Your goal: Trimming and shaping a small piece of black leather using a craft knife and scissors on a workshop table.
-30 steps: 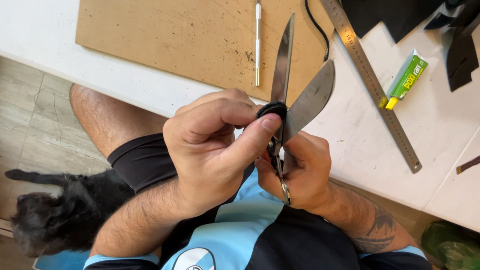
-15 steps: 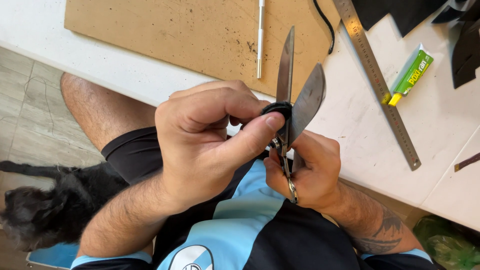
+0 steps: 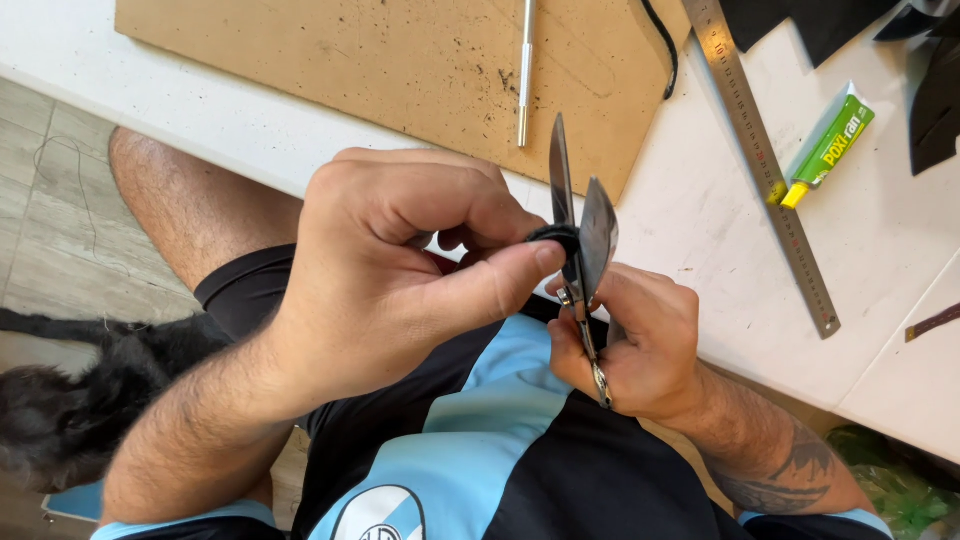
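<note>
My left hand point(image 3: 400, 270) pinches a small black piece of material point(image 3: 552, 238) between thumb and fingers, held up over my lap. My right hand point(image 3: 635, 345) grips the handles of metal scissors point(image 3: 580, 225), whose blades point up and away. The blades stand nearly closed around the black piece. The scissor handles are mostly hidden inside my right fist. Both hands sit close together, just in front of the white table's point(image 3: 700, 220) near edge.
On the table lie a brown board point(image 3: 380, 60) with a thin metal rod point(image 3: 525, 70) on it, a black cord point(image 3: 668, 50), a long steel ruler point(image 3: 765, 160), a green glue tube point(image 3: 828, 145) and black scraps point(image 3: 940, 90). A black furry animal point(image 3: 60, 410) lies on the floor at left.
The scissor blades have closed much further on the black piece. Both hands shifted slightly right in view.
</note>
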